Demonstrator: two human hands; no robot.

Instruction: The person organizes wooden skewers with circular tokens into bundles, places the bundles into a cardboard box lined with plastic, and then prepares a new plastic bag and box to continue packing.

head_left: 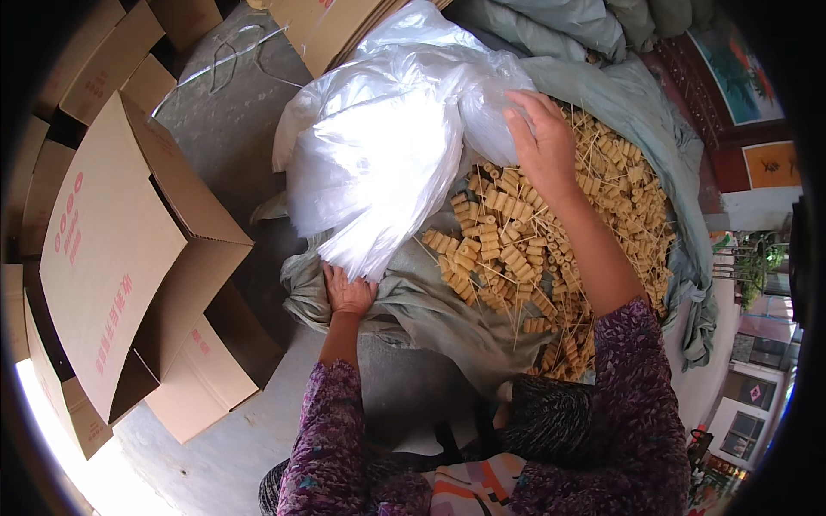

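While the left hand (349, 294) is gripping the gathered near end of the clear plastic film (379, 155), the right hand (544, 146) is touching its R side w/ loosely bent fingers, can't tell if pinching. Hands are resting well apart, prob. to hold the thin stuff spread. Film's lying btwn the cartons (120, 232) & the heap of tan ridged pcs (516, 241); a grey-green sheet (413, 301) is lying underneath, prob. keeping pcs off the floor (305, 378)
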